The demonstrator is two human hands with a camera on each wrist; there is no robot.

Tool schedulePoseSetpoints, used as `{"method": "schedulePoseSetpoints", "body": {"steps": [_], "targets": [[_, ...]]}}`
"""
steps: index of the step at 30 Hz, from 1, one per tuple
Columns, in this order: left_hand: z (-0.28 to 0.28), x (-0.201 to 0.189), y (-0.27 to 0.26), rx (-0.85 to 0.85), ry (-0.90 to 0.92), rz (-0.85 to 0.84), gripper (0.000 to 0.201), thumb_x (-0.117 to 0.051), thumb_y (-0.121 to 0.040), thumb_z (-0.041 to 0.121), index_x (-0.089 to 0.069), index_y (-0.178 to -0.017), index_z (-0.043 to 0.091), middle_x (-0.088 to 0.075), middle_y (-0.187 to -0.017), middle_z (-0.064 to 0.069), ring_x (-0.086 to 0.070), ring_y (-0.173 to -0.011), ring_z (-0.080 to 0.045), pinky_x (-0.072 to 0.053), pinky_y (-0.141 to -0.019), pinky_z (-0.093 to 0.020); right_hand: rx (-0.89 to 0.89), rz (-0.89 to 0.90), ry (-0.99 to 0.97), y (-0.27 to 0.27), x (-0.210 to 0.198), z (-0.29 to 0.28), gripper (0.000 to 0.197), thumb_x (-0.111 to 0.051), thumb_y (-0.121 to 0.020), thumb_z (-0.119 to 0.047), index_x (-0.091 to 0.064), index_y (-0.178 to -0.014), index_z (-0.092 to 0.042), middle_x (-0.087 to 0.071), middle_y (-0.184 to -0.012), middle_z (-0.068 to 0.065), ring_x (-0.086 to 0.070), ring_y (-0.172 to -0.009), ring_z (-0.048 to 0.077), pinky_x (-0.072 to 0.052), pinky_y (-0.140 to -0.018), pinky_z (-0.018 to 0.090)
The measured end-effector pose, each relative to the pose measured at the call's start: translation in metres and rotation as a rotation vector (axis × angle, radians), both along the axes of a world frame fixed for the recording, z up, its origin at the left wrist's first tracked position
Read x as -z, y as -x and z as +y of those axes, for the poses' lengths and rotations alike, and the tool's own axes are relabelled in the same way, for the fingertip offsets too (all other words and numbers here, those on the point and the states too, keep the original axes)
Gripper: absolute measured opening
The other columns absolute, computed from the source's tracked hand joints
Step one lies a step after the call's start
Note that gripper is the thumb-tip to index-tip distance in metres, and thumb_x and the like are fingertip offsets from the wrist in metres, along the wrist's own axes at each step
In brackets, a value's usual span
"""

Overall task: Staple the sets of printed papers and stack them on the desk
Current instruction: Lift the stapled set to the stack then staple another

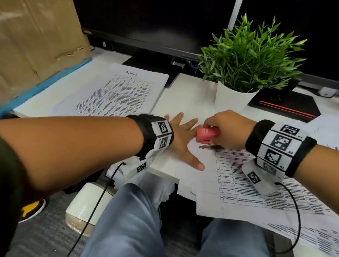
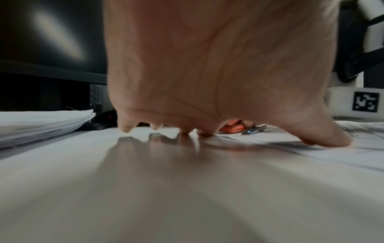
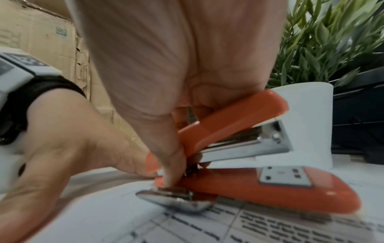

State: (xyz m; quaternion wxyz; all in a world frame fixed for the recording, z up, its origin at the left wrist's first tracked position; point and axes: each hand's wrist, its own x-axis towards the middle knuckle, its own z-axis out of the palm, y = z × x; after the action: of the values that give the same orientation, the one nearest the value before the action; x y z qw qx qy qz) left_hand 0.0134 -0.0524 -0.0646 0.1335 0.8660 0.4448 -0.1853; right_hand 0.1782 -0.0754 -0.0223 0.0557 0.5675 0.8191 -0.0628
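Right hand (image 1: 227, 130) curled round the orange stapler (image 1: 208, 133), centre of the head frame, sitting on the top corner of the loose printed set (image 1: 247, 186). In the right wrist view its mouth is agape and no sheet is clearly between arm and base. Left hand (image 1: 180, 141) spread flat, fingers straight, pressing paper just left of the stapler.

Risks: pressing now likely fires a staple into nothing, since the corner looks under the base rather than in the mouth. Sheets at lower right are fanned and overhang the surface (image 1: 188, 98) edge; a tug could slide them onto the lap. Left fingertips touch or nearly touch the stapler, so there is a pinch risk.

Room: bare surface above the hands; potted plant (image 1: 247, 59) close at upper right; finished stack (image 1: 115, 92) at upper left, well apart.
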Motion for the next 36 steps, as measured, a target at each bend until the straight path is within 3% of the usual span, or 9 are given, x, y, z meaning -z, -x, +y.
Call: {"method": "schedulePoseSetpoints", "body": {"steps": [3, 7, 10, 16, 20, 24, 30, 32, 36], "targets": [[0.002, 0.0, 0.0, -0.015, -0.001, 0.029, 0.13, -0.046, -0.052, 0.098, 0.018, -0.15, 0.04, 0.023, -0.16, 0.009, 0.028, -0.145, -0.032, 0.006, -0.114, -0.066, 0.023, 0.011, 0.039, -0.002, -0.002, -0.001, 0.03, -0.068, -0.08, -0.018, -0.066, -0.11, -0.02, -0.065, -0.091, -0.001, -0.057, -0.086, 0.02, -0.048, -0.075, 0.032], [0.002, 0.001, 0.0, -0.012, 0.016, 0.045, 0.128, -0.045, -0.048, 0.099, 0.018, -0.148, 0.047, 0.024, -0.16, 0.01, 0.033, -0.143, -0.032, 0.01, -0.113, -0.066, 0.045, 0.049, 0.027, 0.004, 0.004, 0.0, 0.03, -0.071, -0.08, -0.021, -0.067, -0.11, -0.019, -0.057, -0.083, -0.004, -0.052, -0.08, 0.018, -0.04, -0.069, 0.027], [0.002, -0.001, 0.0, -0.013, 0.019, 0.065, 0.125, -0.045, -0.051, 0.098, 0.016, -0.147, 0.049, 0.025, -0.159, 0.01, 0.034, -0.142, -0.032, 0.011, -0.113, -0.065, 0.064, 0.086, 0.017, 0.007, 0.007, 0.0, 0.03, -0.069, -0.079, -0.021, -0.068, -0.109, -0.019, -0.063, -0.088, -0.001, -0.056, -0.082, 0.02, -0.046, -0.071, 0.029], [0.0, -0.003, -0.001, -0.005, 0.017, 0.088, 0.12, -0.043, -0.051, 0.099, 0.011, -0.148, 0.052, 0.027, -0.159, 0.012, 0.035, -0.141, -0.034, 0.012, -0.113, -0.064, -0.138, 0.117, -0.087, 0.004, 0.009, -0.011, 0.031, -0.067, -0.083, -0.018, -0.064, -0.113, -0.021, -0.052, -0.085, 0.0, -0.047, -0.081, 0.017, -0.038, -0.071, 0.03], [-0.007, -0.01, -0.001, -0.019, 0.016, 0.088, 0.119, -0.046, -0.056, 0.096, 0.013, -0.148, 0.05, 0.026, -0.159, 0.01, 0.032, -0.142, -0.034, 0.01, -0.115, -0.062, -0.015, 0.1, 0.0, 0.002, 0.009, -0.004, 0.031, -0.074, -0.076, -0.039, -0.066, -0.098, -0.019, -0.062, -0.087, -0.001, -0.058, -0.083, 0.019, -0.046, -0.07, 0.031], [-0.011, -0.014, -0.001, -0.036, 0.048, 0.1, 0.117, -0.048, -0.06, 0.093, 0.015, -0.148, 0.047, 0.028, -0.158, 0.009, 0.033, -0.142, -0.033, 0.01, -0.117, -0.059, 0.038, 0.011, 0.05, 0.006, 0.011, 0.004, 0.039, -0.074, -0.072, -0.055, -0.056, -0.08, -0.021, -0.059, -0.08, -0.003, -0.054, -0.075, 0.016, -0.037, -0.056, 0.024], [-0.016, -0.009, 0.0, 0.002, 0.071, 0.083, 0.11, -0.043, -0.071, 0.088, 0.02, -0.149, 0.042, 0.032, -0.157, 0.006, 0.033, -0.142, -0.035, 0.011, -0.118, -0.054, 0.064, -0.007, 0.125, 0.007, 0.017, 0.005, 0.045, -0.065, -0.079, -0.058, -0.055, -0.1, -0.019, -0.062, -0.096, -0.002, -0.058, -0.086, 0.019, -0.049, -0.078, 0.034], [-0.014, -0.009, 0.001, 0.013, 0.074, 0.088, 0.108, -0.042, -0.071, 0.088, 0.019, -0.148, 0.044, 0.033, -0.157, 0.006, 0.033, -0.142, -0.034, 0.012, -0.118, -0.054, 0.043, -0.029, 0.124, 0.009, 0.018, 0.003, 0.044, -0.062, -0.084, -0.054, -0.056, -0.102, -0.015, -0.063, -0.095, 0.002, -0.058, -0.083, 0.02, -0.048, -0.074, 0.033], [-0.012, -0.008, 0.0, 0.031, 0.055, 0.118, 0.11, -0.039, -0.068, 0.092, 0.018, -0.148, 0.045, 0.033, -0.157, 0.007, 0.033, -0.142, -0.032, 0.01, -0.118, -0.056, 0.044, -0.037, 0.069, 0.013, 0.02, -0.003, 0.053, -0.058, -0.089, -0.049, -0.044, -0.125, -0.011, -0.052, -0.095, 0.0, -0.052, -0.082, 0.021, -0.041, -0.071, 0.031]]}}
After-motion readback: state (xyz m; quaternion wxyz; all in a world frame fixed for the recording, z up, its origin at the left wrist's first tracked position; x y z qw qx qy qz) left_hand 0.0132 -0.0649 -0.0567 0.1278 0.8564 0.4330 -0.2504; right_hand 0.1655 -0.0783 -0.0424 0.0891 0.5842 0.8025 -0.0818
